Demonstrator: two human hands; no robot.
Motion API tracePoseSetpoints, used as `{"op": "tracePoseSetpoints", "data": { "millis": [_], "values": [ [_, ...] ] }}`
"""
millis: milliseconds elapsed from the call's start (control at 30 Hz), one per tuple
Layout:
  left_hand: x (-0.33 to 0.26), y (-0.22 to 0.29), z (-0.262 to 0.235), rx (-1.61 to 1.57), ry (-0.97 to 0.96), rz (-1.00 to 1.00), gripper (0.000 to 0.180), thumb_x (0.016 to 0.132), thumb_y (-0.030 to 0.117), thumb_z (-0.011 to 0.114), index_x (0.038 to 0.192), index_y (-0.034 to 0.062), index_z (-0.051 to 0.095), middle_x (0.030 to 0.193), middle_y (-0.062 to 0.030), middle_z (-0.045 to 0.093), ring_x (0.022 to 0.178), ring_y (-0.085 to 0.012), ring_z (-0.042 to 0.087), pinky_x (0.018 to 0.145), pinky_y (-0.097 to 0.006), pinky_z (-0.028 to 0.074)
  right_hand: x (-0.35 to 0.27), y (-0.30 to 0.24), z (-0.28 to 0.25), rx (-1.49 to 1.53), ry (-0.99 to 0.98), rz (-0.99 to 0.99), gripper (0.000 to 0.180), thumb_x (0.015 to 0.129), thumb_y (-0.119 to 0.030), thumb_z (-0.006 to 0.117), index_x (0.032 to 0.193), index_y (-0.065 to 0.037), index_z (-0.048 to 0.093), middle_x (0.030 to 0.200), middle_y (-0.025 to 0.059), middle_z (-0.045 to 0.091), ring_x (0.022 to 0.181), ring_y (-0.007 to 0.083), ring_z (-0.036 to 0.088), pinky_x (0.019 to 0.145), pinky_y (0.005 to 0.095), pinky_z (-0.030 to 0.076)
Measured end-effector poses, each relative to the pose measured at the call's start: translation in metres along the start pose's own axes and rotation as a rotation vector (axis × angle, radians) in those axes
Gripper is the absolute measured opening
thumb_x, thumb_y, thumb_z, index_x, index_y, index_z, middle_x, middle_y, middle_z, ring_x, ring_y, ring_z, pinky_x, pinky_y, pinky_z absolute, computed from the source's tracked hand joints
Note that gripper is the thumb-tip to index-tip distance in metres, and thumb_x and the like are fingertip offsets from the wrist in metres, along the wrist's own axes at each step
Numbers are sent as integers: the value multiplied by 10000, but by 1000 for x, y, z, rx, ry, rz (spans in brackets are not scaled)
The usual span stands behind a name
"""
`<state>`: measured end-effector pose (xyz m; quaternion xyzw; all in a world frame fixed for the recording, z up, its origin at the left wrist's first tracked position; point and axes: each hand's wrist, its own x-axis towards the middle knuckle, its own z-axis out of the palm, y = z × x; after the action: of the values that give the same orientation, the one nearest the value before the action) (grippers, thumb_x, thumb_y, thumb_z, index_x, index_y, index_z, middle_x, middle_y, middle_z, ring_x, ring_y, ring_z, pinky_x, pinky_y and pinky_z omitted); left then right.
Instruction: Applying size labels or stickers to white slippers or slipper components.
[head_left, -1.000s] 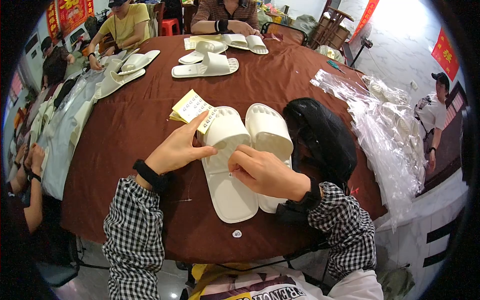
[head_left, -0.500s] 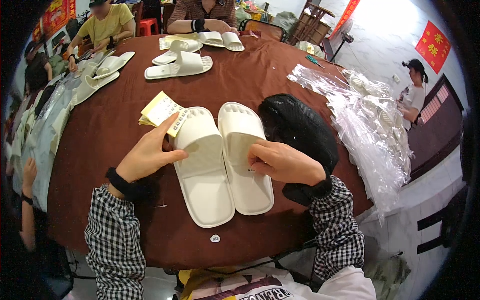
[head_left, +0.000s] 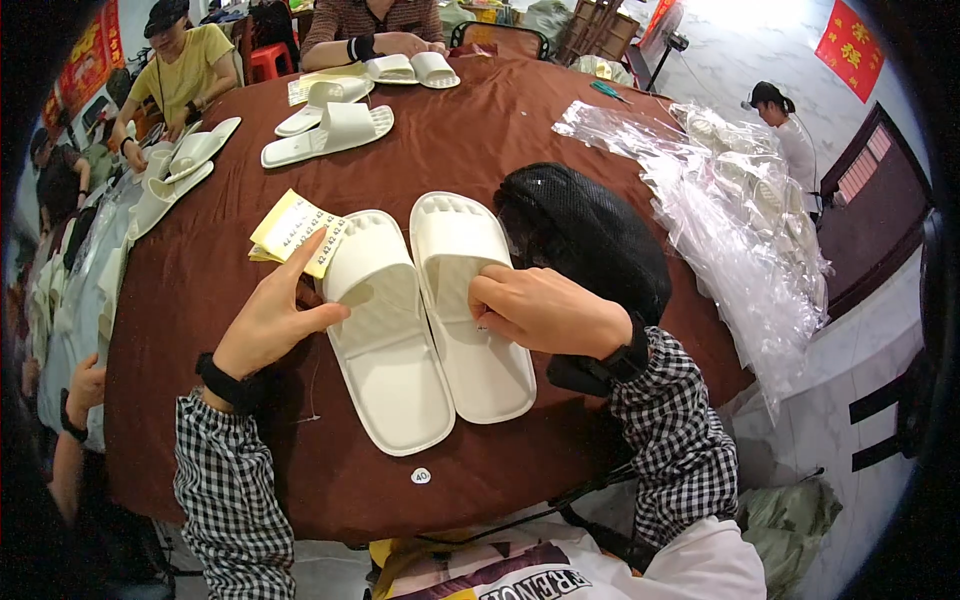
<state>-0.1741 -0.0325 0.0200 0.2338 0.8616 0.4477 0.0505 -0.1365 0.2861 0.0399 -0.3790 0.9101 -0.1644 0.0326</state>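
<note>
A pair of white slide slippers lies side by side on the brown tablecloth, toes pointing away from me. My left hand (head_left: 268, 318) is beside the left slipper (head_left: 393, 372), its index finger along the edge of a small stack of yellow-backed sticker sheets (head_left: 292, 228) that it holds. Its thumb sticks out towards the slipper strap. Over the insole of the right slipper (head_left: 503, 385), my right hand (head_left: 548, 312) is curled, fingertips pinched low at a small dark-printed sticker, mostly hidden by the fingers. A round white sticker (head_left: 421, 476) lies on the cloth below the slippers.
A black mesh bundle (head_left: 590, 245) lies beside the right slipper. Clear plastic bags (head_left: 690, 230) cover the table's right side. More white slippers (head_left: 330, 135) lie farther back and at left. Co-workers sit around the far and left edges; green-handled scissors (head_left: 608, 92) rest at the back.
The whole view has shifted slightly. My right hand has closed over the printed mark, which showed more plainly on the right slipper's insole before. My left hand keeps its place on the sheets.
</note>
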Motion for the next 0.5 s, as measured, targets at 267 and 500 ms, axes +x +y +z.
{"op": "tracePoseSetpoints", "data": {
  "millis": [267,500],
  "values": [
    [-1,8,-2,-18,-18,-35,876,787,149,763,1496,-14,275,1180,-130,564,803,-124,555,699,-269,497,0,-5,-2,-10,2,34,115,925,-130,515,937,-16,507,925,157,570,801,363,616,701,444,498],
    [-2,5,-3,-2,-16,-33,870,792,125,758,1497,-17,268,1149,-126,568,797,-126,556,701,-272,497,1,-5,0,-7,-11,30,130,919,-131,511,908,-1,501,907,165,564,794,366,612,696,450,505]
  ]
}}
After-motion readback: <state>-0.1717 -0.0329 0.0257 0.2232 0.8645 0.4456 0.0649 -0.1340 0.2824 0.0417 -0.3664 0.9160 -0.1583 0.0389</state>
